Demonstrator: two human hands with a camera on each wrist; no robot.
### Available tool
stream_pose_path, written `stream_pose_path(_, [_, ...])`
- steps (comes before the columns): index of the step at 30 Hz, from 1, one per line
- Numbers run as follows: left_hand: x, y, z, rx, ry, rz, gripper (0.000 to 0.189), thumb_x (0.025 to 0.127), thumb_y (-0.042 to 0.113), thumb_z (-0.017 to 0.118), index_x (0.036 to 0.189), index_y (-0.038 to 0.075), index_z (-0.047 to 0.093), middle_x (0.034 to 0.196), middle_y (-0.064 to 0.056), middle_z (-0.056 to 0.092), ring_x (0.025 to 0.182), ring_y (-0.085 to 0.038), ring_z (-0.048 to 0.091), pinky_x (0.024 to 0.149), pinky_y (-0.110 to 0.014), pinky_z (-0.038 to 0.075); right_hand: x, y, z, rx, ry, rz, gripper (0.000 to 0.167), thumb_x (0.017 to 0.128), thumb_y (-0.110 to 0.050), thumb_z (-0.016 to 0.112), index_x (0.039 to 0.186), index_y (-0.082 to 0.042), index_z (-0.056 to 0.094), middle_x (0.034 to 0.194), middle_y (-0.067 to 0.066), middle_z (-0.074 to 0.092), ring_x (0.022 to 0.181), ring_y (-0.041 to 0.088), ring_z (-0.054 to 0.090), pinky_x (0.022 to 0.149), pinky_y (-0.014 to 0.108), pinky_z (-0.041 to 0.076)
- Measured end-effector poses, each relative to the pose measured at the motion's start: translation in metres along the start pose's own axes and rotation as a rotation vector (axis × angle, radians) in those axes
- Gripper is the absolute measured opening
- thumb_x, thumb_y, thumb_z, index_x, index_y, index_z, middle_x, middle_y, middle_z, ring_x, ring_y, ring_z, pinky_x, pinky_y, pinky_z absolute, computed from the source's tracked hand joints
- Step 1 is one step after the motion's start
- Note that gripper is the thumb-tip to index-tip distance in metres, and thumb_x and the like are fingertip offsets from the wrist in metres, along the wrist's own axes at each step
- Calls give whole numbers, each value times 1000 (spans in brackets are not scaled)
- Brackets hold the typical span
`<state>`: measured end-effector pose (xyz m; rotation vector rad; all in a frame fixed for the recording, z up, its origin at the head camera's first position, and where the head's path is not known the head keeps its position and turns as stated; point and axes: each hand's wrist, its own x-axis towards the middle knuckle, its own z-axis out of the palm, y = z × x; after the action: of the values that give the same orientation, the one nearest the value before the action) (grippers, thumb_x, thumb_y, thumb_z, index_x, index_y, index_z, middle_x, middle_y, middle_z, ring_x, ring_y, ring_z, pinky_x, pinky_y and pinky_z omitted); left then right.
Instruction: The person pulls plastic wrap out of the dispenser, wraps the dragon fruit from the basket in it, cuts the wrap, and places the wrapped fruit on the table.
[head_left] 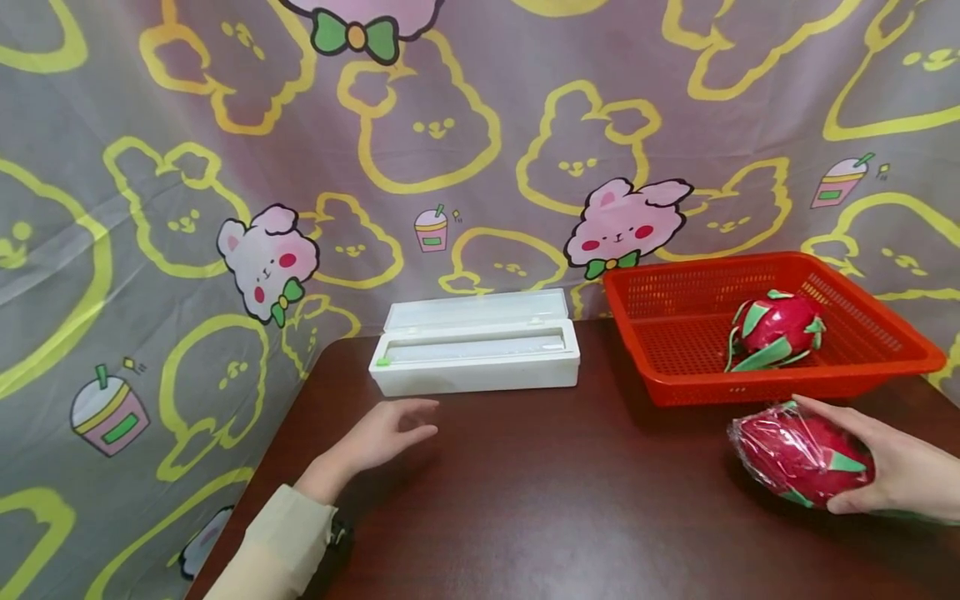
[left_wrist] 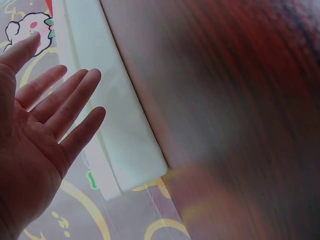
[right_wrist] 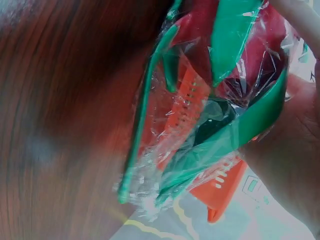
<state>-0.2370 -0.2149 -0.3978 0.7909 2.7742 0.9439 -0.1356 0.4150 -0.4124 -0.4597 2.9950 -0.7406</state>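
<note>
A red dragon fruit (head_left: 797, 454) with green scales, covered in clear plastic wrap, is gripped by my right hand (head_left: 900, 462) at the right of the table, in front of the red basket. Up close in the right wrist view, crinkled film (right_wrist: 150, 185) covers the fruit's long green scales (right_wrist: 235, 40). My left hand (head_left: 390, 433) hovers over the table with fingers extended and holds nothing. Just beyond it stands a white cling wrap dispenser (head_left: 480, 375) with its lid raised. The left wrist view shows the open palm (left_wrist: 35, 145) beside the dispenser (left_wrist: 110, 100).
A red plastic basket (head_left: 652, 367) at the back right holds another dragon fruit (head_left: 780, 325). Behind the dark brown table (head_left: 562, 517) hangs a grey curtain (head_left: 517, 100) with yellow bear outlines and pink rabbits.
</note>
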Motion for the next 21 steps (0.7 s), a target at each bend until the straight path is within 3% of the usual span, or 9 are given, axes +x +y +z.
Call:
stream_pose_path(5, [0,-1,-1,19,9,0,48,92,34,68,129,5,61,115,-8,67,99,-19,63,89,-45,50,0,0,-3,40,-61,90,126,55,-26,93,149,2,15,123,32,39,100,47,41,63,33,50])
stream_pose_path(9, [-1,-2,-1,15,10,4,49,91,34,69,129,4,61,116,-9,67,99,-20,64,88,-45,50,-1,-3,-4,17,-53,57,128,54,-27,94,150,1,14,123,32,41,99,47,44,63,36,50])
stream_pose_path(12, [-1,-2,-1,12,12,5,49,91,35,69,129,4,61,116,-10,67,99,-20,64,88,-45,50,-2,-4,-4,2,-56,41,130,55,-27,94,152,-2,12,123,31,42,98,46,48,63,31,49])
stream_pose_path(19, [-3,-3,-2,16,13,0,49,91,35,69,130,4,61,117,-10,67,99,-19,64,88,-43,50,-5,-1,-6,51,-144,31,133,59,-23,92,156,-15,1,126,33,38,100,47,47,65,24,48])
stream_pose_path(21, [-3,-4,-2,17,10,-8,50,91,35,69,130,5,61,117,-9,67,99,-19,64,88,-44,50,-6,2,-5,82,-147,-3,129,62,-20,91,157,-20,2,133,16,39,108,31,47,66,23,48])
